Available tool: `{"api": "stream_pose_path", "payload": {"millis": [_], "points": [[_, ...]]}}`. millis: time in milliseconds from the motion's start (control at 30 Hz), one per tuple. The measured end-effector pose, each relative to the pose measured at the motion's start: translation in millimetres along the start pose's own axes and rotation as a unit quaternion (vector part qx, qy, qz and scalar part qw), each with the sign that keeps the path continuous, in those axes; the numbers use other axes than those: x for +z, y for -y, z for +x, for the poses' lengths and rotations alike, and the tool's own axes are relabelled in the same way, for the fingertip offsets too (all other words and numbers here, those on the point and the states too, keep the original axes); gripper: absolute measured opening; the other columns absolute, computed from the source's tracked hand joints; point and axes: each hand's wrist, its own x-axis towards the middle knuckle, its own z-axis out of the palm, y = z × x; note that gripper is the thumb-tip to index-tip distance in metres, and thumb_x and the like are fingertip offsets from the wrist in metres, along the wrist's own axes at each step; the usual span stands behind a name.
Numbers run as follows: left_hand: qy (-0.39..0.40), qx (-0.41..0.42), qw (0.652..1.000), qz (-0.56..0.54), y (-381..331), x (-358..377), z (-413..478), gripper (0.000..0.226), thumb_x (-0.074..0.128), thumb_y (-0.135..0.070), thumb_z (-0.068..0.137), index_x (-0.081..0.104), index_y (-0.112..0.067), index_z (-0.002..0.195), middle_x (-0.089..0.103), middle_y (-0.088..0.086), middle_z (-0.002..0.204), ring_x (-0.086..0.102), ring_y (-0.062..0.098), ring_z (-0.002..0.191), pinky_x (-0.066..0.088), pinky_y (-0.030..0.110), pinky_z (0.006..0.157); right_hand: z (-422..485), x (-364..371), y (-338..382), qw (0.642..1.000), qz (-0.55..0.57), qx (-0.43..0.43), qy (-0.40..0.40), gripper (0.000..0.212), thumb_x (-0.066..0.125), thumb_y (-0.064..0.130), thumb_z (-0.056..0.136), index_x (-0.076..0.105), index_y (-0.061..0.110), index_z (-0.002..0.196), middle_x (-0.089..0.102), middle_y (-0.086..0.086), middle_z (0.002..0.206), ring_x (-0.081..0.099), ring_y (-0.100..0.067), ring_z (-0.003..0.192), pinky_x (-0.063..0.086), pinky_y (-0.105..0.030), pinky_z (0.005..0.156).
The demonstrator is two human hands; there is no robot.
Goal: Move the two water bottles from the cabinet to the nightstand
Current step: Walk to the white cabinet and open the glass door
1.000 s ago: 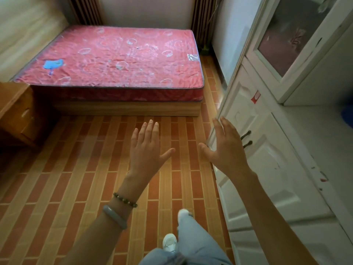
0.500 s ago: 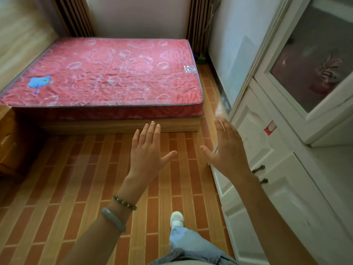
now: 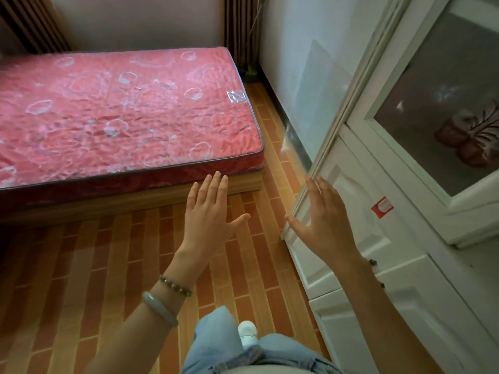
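Note:
No water bottle shows in this view. The white cabinet (image 3: 405, 282) runs along the right side, with panelled lower doors, small dark knobs and a glass upper door (image 3: 445, 103). My left hand (image 3: 210, 214) is held out flat over the floor, fingers apart, holding nothing; two bracelets circle its wrist. My right hand (image 3: 324, 220) is also spread and empty, hovering just in front of the cabinet's left edge. The nightstand is out of view.
A bed with a red plastic-wrapped mattress (image 3: 121, 114) fills the upper left. Brick-patterned flooring (image 3: 94, 265) lies between the bed and the cabinet. My jeans-clad leg and white shoe (image 3: 247, 330) are at the bottom. A red sticker (image 3: 382, 207) marks a cabinet door.
The view has swung right and closer to the cabinet; the wooden nightstand at the left has left the frame. Both hands stay spread and empty in front of me.

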Motion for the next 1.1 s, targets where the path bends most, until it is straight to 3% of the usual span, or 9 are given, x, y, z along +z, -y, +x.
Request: {"api": "stream_pose_path", "payload": {"millis": [267,533,700,833,1100], "points": [[0.012,0.118,0.992,-0.044,12,21,88,0.087,0.052,-0.064,0.079,0.035,-0.005,0.140,0.038,0.016,0.146,0.031,0.030,0.137,0.020,0.049,0.114,34,16,0,0.992,-0.001,0.122,-0.018,0.083,0.064,0.045,0.079,0.022,0.012,0.142,0.026,-0.017,0.148,0.020,-0.031,0.136,0.018,-0.041,0.107],[0.057,0.259,0.963,-0.050,30,39,165,0.090,0.057,-0.064,0.078,0.031,-0.008,0.144,0.032,0.012,0.150,0.025,0.026,0.140,0.018,0.047,0.115,76,31,24,0.973,-0.010,0.227,-0.047,0.081,0.063,0.044,0.080,0.023,0.009,0.142,0.025,-0.017,0.149,0.019,-0.030,0.136,0.019,-0.040,0.107],[0.073,0.354,0.931,-0.058,31,48,191,0.090,0.049,-0.067,0.079,0.031,-0.008,0.144,0.031,0.011,0.150,0.024,0.027,0.140,0.013,0.045,0.115,85,35,39,0.949,-0.001,0.306,-0.079,0.081,0.063,0.044,0.080,0.022,0.011,0.142,0.024,-0.016,0.149,0.019,-0.030,0.137,0.026,-0.048,0.108],[0.074,0.425,0.899,-0.080,19,50,205,0.089,0.037,-0.071,0.082,0.033,-0.007,0.143,0.034,0.013,0.149,0.028,0.029,0.138,0.017,0.047,0.114,76,36,50,0.922,-0.008,0.370,-0.112,0.080,0.064,0.042,0.080,0.024,0.010,0.142,0.024,-0.016,0.149,0.019,-0.029,0.137,0.024,-0.046,0.108],[0.081,0.531,0.831,-0.146,-36,41,191,0.090,0.043,-0.068,0.080,0.032,-0.003,0.142,0.036,0.017,0.147,0.032,0.034,0.136,0.029,0.056,0.108,37,24,60,0.871,-0.057,0.461,-0.161,0.079,0.066,0.042,0.079,0.027,0.011,0.140,0.030,-0.017,0.147,0.025,-0.031,0.134,0.024,-0.045,0.106]]}}
